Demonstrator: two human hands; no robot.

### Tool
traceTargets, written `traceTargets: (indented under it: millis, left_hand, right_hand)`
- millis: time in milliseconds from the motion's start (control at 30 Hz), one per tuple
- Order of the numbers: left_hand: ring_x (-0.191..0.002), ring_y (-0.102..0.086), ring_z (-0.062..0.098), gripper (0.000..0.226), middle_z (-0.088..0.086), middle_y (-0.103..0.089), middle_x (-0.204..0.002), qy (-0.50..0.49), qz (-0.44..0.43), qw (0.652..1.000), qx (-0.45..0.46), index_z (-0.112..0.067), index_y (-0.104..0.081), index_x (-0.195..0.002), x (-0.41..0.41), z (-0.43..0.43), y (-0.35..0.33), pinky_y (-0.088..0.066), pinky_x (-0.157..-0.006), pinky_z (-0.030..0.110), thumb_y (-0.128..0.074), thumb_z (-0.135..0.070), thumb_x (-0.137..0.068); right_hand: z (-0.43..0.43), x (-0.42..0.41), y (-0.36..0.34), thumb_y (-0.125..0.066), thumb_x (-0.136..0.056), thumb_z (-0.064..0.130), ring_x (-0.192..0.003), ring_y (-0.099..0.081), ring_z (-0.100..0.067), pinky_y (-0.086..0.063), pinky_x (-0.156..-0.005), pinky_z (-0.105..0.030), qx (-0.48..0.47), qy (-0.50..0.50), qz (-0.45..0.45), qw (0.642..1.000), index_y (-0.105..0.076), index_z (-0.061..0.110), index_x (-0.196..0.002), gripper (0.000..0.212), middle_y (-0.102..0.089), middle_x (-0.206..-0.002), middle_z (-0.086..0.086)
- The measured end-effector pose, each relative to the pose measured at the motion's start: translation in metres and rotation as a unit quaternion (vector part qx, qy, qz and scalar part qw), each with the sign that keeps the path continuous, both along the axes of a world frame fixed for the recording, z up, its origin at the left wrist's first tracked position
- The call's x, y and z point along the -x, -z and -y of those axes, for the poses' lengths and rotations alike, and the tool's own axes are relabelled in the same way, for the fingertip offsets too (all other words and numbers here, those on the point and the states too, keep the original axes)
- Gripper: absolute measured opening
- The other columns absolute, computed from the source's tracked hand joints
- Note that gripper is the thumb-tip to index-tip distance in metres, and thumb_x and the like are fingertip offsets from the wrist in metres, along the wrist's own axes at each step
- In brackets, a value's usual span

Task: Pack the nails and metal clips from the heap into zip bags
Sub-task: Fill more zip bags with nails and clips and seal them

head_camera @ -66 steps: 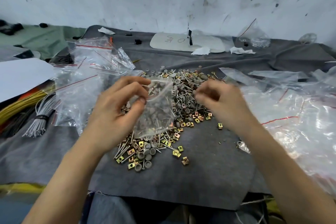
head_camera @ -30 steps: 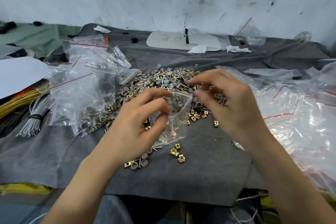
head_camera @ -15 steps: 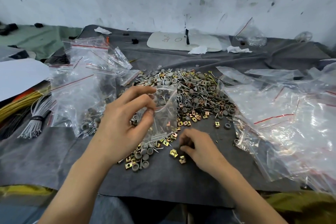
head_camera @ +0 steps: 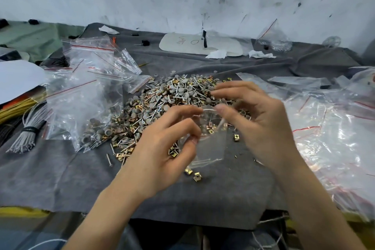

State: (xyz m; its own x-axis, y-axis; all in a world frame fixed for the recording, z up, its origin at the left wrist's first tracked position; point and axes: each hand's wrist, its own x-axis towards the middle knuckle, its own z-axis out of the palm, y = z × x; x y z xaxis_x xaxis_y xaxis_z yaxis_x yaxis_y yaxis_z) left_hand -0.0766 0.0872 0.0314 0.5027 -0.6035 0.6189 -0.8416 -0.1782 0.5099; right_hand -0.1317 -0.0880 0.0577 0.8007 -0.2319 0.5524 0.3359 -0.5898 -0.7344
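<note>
A heap of grey-capped nails and brass metal clips lies on the grey cloth. My left hand pinches a small clear zip bag by its left edge, just in front of the heap. A few clips and nails show inside the bag. My right hand hovers at the bag's mouth, fingers loosely spread and thumb near the rim; I see nothing held in it. Two loose clips lie below the bag.
A pile of zip bags, one holding nails, sits at the left. More clear bags cover the right side. Grey and yellow wire bundles lie at the far left. A white pad rests near the wall.
My right hand rose from the loose clips on the cloth to the bag's mouth. My left hand and the bag shifted slightly right.
</note>
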Motion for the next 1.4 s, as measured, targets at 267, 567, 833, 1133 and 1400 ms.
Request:
traceTargets:
  millis: [267,567,833,1133,1400]
  left_hand:
    - [-0.105,-0.063,0.015,0.022,0.006,-0.062,-0.119,-0.015,-0.014,1.000,0.017,-0.004,-0.063,-0.080,0.002,-0.001,0.002,-0.047,-0.086,0.030,-0.046,-0.016,-0.087]
    - [-0.108,-0.060,0.003,0.020,0.003,-0.062,-0.118,-0.024,-0.012,0.999,0.020,-0.007,-0.062,-0.080,-0.001,-0.005,0.003,-0.044,-0.090,0.016,-0.048,-0.018,-0.088]
    - [-0.109,-0.059,0.003,0.017,0.000,-0.062,-0.118,-0.038,-0.027,0.998,0.031,-0.011,-0.061,-0.083,-0.001,-0.006,0.006,-0.041,-0.090,0.014,-0.048,-0.020,-0.089]
    - [-0.107,-0.056,0.000,0.035,-0.004,-0.064,-0.116,-0.071,-0.054,0.996,-0.022,-0.016,-0.059,-0.121,-0.002,0.004,0.010,-0.037,-0.090,0.005,-0.062,-0.026,-0.088]
    - [-0.115,-0.058,0.002,0.033,-0.007,-0.063,-0.120,-0.080,-0.155,0.984,0.024,-0.014,-0.070,-0.105,0.001,0.016,0.012,-0.051,-0.096,0.036,-0.061,-0.035,-0.082]
  right_hand:
    - [0.074,-0.033,0.078,-0.066,-0.087,0.006,-0.087,-0.064,-0.013,-0.050,-0.081,-0.021,0.014,0.190,-0.246,0.950,-0.072,0.014,-0.104,0.020,-0.070,-0.103,-0.005]
    - [0.083,-0.045,0.121,-0.063,-0.085,0.002,-0.084,-0.056,-0.021,-0.042,-0.075,-0.026,0.168,0.174,-0.322,0.915,-0.068,0.011,-0.097,0.016,-0.063,-0.101,-0.008]
    - [0.079,-0.032,0.115,-0.068,-0.079,-0.004,-0.067,-0.060,-0.015,-0.048,-0.060,-0.022,-0.019,0.154,-0.256,0.954,-0.064,0.016,-0.077,0.020,-0.064,-0.072,0.001]
    - [0.028,-0.012,0.063,-0.071,-0.074,-0.009,-0.083,-0.068,-0.010,-0.053,-0.075,-0.017,-0.293,-0.081,-0.118,0.945,-0.070,0.025,-0.074,0.034,-0.073,-0.084,0.002]
    - [-0.002,-0.003,0.044,-0.068,-0.069,-0.001,-0.086,-0.068,-0.010,-0.052,-0.077,-0.020,-0.323,-0.176,-0.059,0.928,-0.069,0.028,-0.073,0.030,-0.072,-0.084,0.003]
